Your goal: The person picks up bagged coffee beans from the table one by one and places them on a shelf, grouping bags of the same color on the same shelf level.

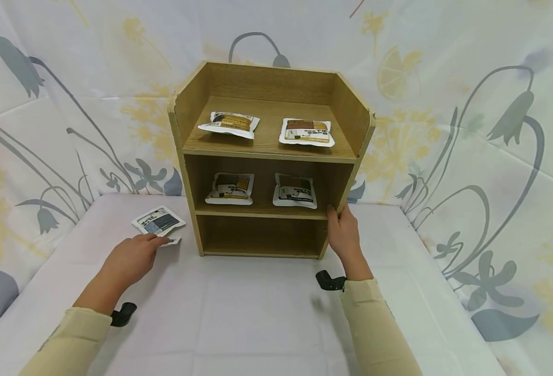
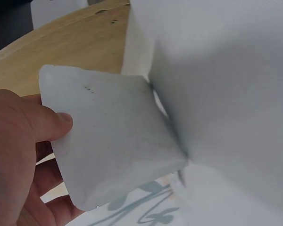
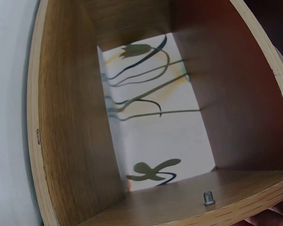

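Note:
My left hand point(image 1: 130, 258) pinches a flat foil pouch point(image 1: 173, 241) by its edge, left of the shelf. In the left wrist view the plain white back of the pouch point(image 2: 108, 136) faces the camera, thumb on top and fingers beneath, one edge at the white cloth. Just behind it another pouch point(image 1: 159, 221) with a blue label lies on the table. The right hand point(image 1: 344, 235) grips the right side panel of the small wooden shelf point(image 1: 269, 213), at the height of the lower board. In the right wrist view, fingertips point(image 3: 273, 217) show outside that panel.
Two pouches, one left point(image 1: 230, 124) and one right point(image 1: 307, 132), lie on the shelf's top. The middle level holds another left pouch point(image 1: 230, 189) and right pouch point(image 1: 295, 191). A metal pin point(image 3: 208, 197) juts inside the bottom compartment. Floral cloth point(image 1: 446, 104) hangs behind.

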A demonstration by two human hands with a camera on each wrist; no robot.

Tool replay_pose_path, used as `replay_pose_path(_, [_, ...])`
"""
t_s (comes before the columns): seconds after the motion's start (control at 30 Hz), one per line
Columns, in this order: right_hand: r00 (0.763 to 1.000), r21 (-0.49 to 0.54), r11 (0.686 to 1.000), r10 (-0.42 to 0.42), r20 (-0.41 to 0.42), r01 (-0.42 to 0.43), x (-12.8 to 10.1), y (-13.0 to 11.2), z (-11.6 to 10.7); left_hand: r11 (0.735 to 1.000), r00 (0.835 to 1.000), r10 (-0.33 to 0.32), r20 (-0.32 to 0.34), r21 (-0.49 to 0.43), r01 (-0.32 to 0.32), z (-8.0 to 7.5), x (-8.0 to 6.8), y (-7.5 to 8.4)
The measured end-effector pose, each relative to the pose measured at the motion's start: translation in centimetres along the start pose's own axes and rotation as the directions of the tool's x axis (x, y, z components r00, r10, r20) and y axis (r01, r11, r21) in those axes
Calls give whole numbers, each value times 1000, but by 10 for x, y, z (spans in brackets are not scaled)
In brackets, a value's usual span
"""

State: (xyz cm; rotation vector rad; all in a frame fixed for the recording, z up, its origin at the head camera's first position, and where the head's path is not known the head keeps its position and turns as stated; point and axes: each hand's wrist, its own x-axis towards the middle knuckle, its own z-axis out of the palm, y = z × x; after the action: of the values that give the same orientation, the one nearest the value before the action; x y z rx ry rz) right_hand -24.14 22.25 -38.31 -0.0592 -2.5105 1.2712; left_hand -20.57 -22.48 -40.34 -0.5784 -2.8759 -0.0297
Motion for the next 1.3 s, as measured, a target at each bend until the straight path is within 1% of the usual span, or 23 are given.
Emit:
replay_pose_path(0.13, [1000,1,1000,1,3,-1,0,0,0,1000,1000,-10,4,-11,10,-5,0,2])
replay_pose_path(0.3, [1000,6,1000,-2,5,2,0,1,0,999,999,-28,27,-16,28,-12,-1,6])
replay_pose_path(0.4, [1000,7,1000,-1,7,1,0,1,0,999,999,-31,24,-21,32,-17,-1,10])
replay_pose_path(0.6, [1000,10,1000,4,7,-4,-1,1,1,1000,1000,-12,7,-23,12,-27,-1,18])
replay_pose_path(0.93, [1000,10,1000,-15,1,15,0,0,0,999,1000,1,-3,-41,-1,-45,0,37])
replay_pose_path(1.17, [1000,9,1000,-10,2,10,-1,-1,0,998,999,30,-27,-46,-32,-56,-1,48])
replay_pose_path(1.3, [1000,10,1000,-6,3,6,-2,-1,-1,997,997,54,-46,-52,-56,-59,0,54])
